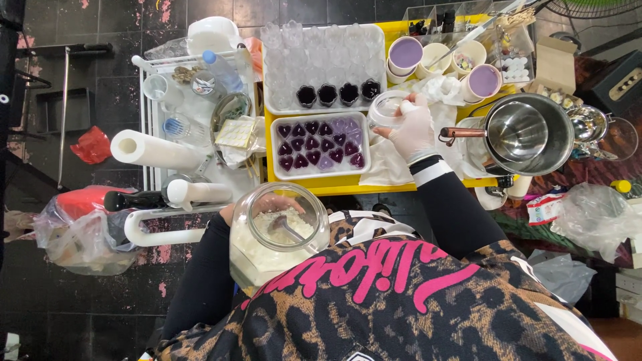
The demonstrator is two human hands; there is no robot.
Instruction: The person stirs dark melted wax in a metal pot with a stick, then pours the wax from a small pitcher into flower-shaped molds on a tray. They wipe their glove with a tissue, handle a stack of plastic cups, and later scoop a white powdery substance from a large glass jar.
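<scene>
— Two hands, two jobs. What is the left one doing?

— The left hand [231,212] is wrapped around the far side of a big glass jar [281,234] of white flakes, hugging it against the person's chest. Only a few fingers show past the glass, so it is grasping the jar. A spoon [286,228] stands in the flakes.

— And the right?

— The right hand [414,130] wears a pale glove and is closed on a small clear cup [389,108], holding it tilted just above the yellow table [374,184], beside the white tray of purple hearts [321,146].

— What lies beyond that tray?

— A second white tray [324,63], packed with clear moulds; four of them along its near edge hold dark liquid. To the right of it stand cream cups [435,57], two with lilac filling.

— Anything near the gloved wrist?

— A steel saucepan [528,134] with a copper-coloured handle pointing at the hand, resting on crumpled white paper.

— And on the left side?

— A white trolley [167,227] carrying a paper towel roll [150,150], a plastic bottle [224,72] and some glassware, well apart from the jar.
</scene>
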